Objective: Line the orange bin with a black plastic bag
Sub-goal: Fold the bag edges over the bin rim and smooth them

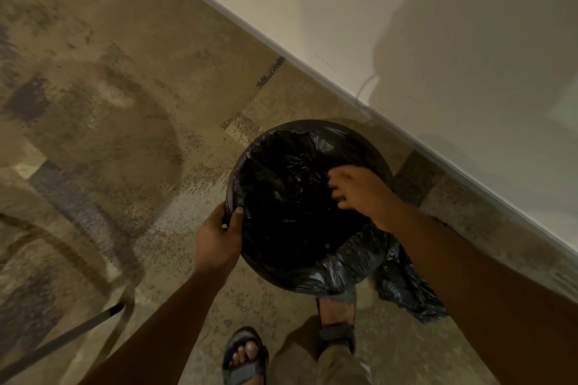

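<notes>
- The bin [233,184] stands on the floor [131,97], near the foot of a pale wall [406,25]; its round mouth faces up toward the camera.
- In this dim light the bin's rim reads as a dark band, and its colour cannot be told.
- The bag [281,197] sits inside the bin, its crinkled black film covering the inner wall and hiding the bottom.
- Along the far and left rim the bag's edge lies folded close to the lip.
- On the near right side the bag spills over the rim, and a loose bunch of it hangs down outside to the floor beside the bin.
- The left hand [217,239] is clamped on the bin's near left rim, thumb over the lip onto the bag, fingers outside.
- The right hand [359,194] reaches over the right side of the mouth, fingers curled down against the bag's film; motion blur hides whether they pinch it, so its grip cannot be told.
- The two hands are apart, on opposite sides of the bin.
- Two feet in sandals [245,356] stand on the floor just below the bin.
- Curved shadows and a thin dark strap [62,334] cross the floor at lower left.
</notes>
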The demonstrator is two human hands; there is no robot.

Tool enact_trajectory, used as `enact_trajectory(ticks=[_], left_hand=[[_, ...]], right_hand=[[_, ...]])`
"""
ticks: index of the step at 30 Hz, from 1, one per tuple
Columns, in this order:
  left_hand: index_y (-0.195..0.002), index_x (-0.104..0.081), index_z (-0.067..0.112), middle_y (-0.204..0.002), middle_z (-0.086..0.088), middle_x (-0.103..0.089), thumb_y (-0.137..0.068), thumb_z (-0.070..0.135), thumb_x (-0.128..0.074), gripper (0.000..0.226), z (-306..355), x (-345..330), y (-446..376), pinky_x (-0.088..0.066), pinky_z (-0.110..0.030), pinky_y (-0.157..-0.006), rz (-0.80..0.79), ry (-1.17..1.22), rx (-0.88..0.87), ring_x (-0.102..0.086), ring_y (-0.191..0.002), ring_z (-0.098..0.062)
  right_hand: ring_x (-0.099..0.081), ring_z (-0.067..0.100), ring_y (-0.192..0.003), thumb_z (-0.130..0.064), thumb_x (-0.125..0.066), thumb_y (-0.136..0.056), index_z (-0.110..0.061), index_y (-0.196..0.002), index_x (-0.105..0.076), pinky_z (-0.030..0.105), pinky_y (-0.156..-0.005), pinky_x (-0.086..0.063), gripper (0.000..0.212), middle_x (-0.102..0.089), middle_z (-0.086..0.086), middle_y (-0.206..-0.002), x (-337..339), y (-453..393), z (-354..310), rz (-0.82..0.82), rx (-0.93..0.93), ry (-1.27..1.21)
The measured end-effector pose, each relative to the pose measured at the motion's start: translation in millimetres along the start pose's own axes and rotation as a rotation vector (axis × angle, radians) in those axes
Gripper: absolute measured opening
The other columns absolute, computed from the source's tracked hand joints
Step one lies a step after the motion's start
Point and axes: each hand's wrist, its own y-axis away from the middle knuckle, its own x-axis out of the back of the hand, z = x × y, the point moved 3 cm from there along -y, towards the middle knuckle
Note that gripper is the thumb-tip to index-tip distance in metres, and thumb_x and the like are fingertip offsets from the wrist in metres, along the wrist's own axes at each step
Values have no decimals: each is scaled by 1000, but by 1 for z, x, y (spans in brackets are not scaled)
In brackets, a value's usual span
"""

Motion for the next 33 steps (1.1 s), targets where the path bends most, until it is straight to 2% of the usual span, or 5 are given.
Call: enact_trajectory(ticks=[5,11,18,26,33], left_hand=[[-132,-61,26,-104,18,-67,-102,39,-46,36,1,1,-2,-44,-7,-59,-13,-39,-12,-59,-82,10],[-130,-64,22,-109,10,-71,-102,39,-45,37,-2,1,2,-51,-19,-69,-30,65,45,-66,-94,-8],[-130,-63,18,-114,5,-70,-103,39,-44,39,-1,2,6,-56,-30,-79,-45,74,66,-67,-103,-19],[-129,-63,18,-115,2,-71,-101,39,-49,38,-8,7,17,-57,-35,-82,-49,39,85,-68,-103,-21],[-129,-61,14,-114,-3,-70,-99,28,-56,33,-20,8,28,-60,-29,-68,-106,132,179,-70,-94,-18]], right_hand=[[-42,20,-56,-33,-45,-98,-22,-61,-47,38,-64,-35,38,-44,2,-62,17,-14,-11,213,-63,-159],[-49,19,-56,-39,-39,-101,-13,-70,-51,32,-58,-38,42,-52,6,-63,-11,45,0,-23,354,553],[-58,25,-108,-51,-14,-99,-21,-99,-64,61,-115,-11,59,-68,5,-101,-37,73,45,-249,278,1290],[-62,30,-96,-26,-46,-99,-7,-100,-67,39,-88,-49,28,-67,14,-101,6,92,21,319,572,632],[-63,31,-105,-49,-57,-92,-20,-130,-55,34,-74,-52,48,-63,5,-112,26,98,66,454,-66,210]])
